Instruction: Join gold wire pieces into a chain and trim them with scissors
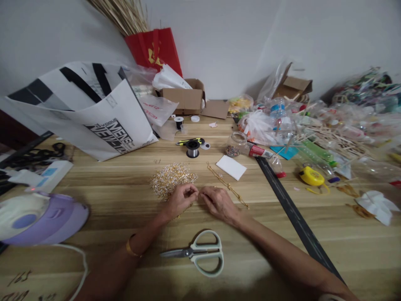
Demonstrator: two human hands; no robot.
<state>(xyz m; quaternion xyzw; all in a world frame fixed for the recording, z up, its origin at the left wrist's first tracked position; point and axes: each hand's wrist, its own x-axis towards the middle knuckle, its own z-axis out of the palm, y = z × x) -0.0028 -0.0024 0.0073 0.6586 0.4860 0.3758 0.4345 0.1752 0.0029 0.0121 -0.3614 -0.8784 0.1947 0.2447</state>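
Fingers first: left hand (pixel 183 200) has thumb and index tips together, right hand (pixel 221 202) the same, tips nearly meeting the left's. Can't tell from my feed what's between them; too small. Both sit mid-table, just below the gold-and-silver pile.

Largest down: wood-grain table (pixel 119 192). My side room is left, between the left forearm and the purple-white appliance (pixel 62 219). On the right a black strip (pixel 296 217) runs diagonally past the right forearm; plastic clutter (pixel 313 121) crowds beyond it.

White bag (pixel 97 125), boxy, open top, dark lettering. Red bag (pixel 171 54) behind, dry stalks rising at its top. Cardboard box (pixel 184 100), white plastic in it.

Scissors (pixel 200 252), pale handles, between forearms, blades pointing left. Pile (pixel 171 179): tangled, shiny little pieces. Gold chain (pixel 230 187) lies slantwise above the right hand. White card (pixel 231 167), flat rectangle. Clear jar (pixel 237 144), small mixed beads inside. Spool (pixel 192 148) of silvery wire. Thin gold strand (pixel 178 216) shows under the left hand.
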